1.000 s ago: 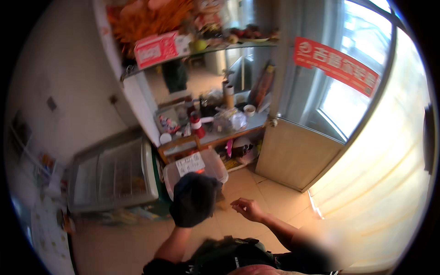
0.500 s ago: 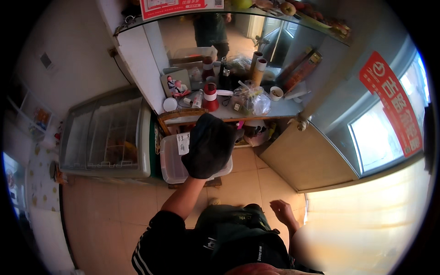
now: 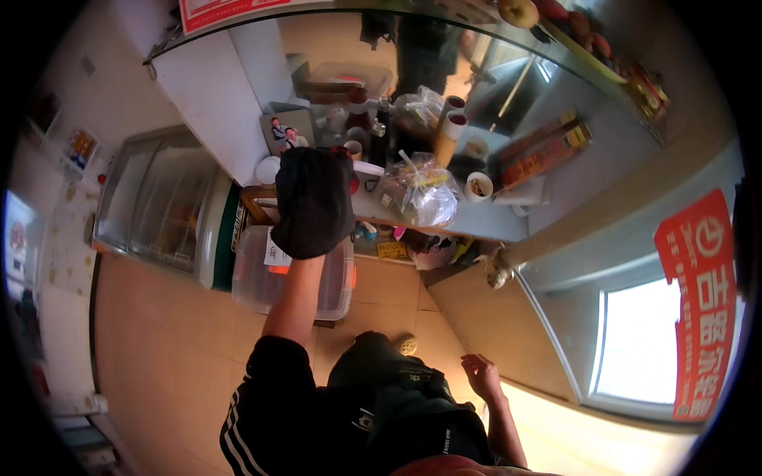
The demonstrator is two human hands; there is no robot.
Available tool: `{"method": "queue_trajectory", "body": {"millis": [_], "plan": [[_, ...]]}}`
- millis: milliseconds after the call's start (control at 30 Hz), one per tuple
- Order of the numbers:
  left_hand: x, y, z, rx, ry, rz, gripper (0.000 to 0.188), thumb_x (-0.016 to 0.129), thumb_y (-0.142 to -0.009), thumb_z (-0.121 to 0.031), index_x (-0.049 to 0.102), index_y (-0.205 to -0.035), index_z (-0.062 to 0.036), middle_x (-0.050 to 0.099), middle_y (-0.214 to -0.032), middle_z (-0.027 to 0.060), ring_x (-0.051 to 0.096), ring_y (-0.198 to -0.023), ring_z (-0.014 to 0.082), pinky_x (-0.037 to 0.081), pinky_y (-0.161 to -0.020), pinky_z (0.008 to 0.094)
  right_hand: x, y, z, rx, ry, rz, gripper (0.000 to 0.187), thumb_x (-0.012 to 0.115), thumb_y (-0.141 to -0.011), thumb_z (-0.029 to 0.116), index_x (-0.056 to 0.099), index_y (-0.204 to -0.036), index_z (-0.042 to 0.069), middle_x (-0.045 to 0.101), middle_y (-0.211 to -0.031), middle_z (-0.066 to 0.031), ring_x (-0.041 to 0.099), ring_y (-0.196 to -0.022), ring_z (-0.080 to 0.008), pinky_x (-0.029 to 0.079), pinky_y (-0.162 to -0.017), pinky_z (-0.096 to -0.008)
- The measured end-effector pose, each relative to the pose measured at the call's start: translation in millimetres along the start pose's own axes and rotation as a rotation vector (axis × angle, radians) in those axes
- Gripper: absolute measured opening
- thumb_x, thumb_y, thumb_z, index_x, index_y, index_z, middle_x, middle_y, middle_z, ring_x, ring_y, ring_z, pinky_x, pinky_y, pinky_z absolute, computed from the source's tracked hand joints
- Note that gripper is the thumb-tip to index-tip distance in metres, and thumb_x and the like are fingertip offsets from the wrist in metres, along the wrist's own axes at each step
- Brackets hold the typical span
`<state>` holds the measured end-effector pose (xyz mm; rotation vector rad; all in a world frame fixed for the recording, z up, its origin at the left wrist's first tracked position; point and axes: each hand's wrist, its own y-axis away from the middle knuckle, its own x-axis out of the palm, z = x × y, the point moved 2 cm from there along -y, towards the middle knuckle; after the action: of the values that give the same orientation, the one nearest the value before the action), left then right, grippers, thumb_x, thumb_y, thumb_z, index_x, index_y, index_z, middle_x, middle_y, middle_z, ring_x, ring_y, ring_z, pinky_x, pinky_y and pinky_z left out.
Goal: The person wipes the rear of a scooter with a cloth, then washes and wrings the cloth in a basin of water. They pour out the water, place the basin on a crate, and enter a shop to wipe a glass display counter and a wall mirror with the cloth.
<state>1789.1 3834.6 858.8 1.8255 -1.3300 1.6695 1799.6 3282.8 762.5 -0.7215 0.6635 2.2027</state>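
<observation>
My left hand is raised in front of me and hidden inside a black cloth [image 3: 312, 202]; only the bare forearm [image 3: 292, 293] shows below it. The cloth hangs over the near edge of a cluttered grey counter [image 3: 476, 224], just left of a knotted clear plastic bag [image 3: 429, 194]. My right hand [image 3: 482, 374] hangs low at my side near the tan door panel, fingers loosely apart and holding nothing.
Cups, bottles, paper rolls and a framed photo [image 3: 284, 131] crowd the counter under a mirror. A clear plastic storage box [image 3: 252, 278] stands on the floor below. A glass-lidded chest freezer [image 3: 155, 206] is at the left. A red sign [image 3: 702, 301] hangs by the window at the right.
My left hand with the black cloth has risen and reached out to the counter. My right hand has dropped from chest height to my side.
</observation>
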Motion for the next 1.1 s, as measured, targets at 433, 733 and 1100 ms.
{"method": "queue_trajectory", "body": {"millis": [433,733,1100], "plan": [[-75,-258,-138,0.766,-0.157,0.184,0.036,0.058,-0.105,-0.013,0.055,-0.139,-0.0021,0.064,-0.126,0.0087,0.059,-0.114,0.0186,0.046,-0.101,0.0281,-66,-123,30,-0.034,0.093,0.082,0.014,0.070,-0.093,0.009,0.074,-0.106,0.004,0.074,-0.093,-0.0124,0.074,-0.080,-0.0209,0.059,-0.071,-0.0317],[-136,-483,-254,1.622,-1.864,-0.852,0.037,0.058,-0.100,-0.023,0.057,-0.130,-0.0024,0.065,-0.118,0.0146,0.062,-0.107,0.0281,0.048,-0.094,0.0444,-57,-217,-31,0.167,0.098,0.169,0.019,0.073,-0.093,0.011,0.075,-0.112,0.008,0.075,-0.093,-0.0082,0.070,-0.079,-0.0154,0.057,-0.071,-0.0294],[5,-485,57,1.000,-2.082,0.492,0.035,0.058,-0.094,-0.034,0.066,-0.123,-0.0180,0.064,-0.129,0.0088,0.059,-0.122,0.0246,0.045,-0.106,0.0420,-76,-273,-63,0.512,-0.056,0.267,0.023,0.071,-0.096,0.017,0.072,-0.117,0.008,0.075,-0.101,-0.0074,0.071,-0.093,-0.0166,0.057,-0.083,-0.0296]]}}
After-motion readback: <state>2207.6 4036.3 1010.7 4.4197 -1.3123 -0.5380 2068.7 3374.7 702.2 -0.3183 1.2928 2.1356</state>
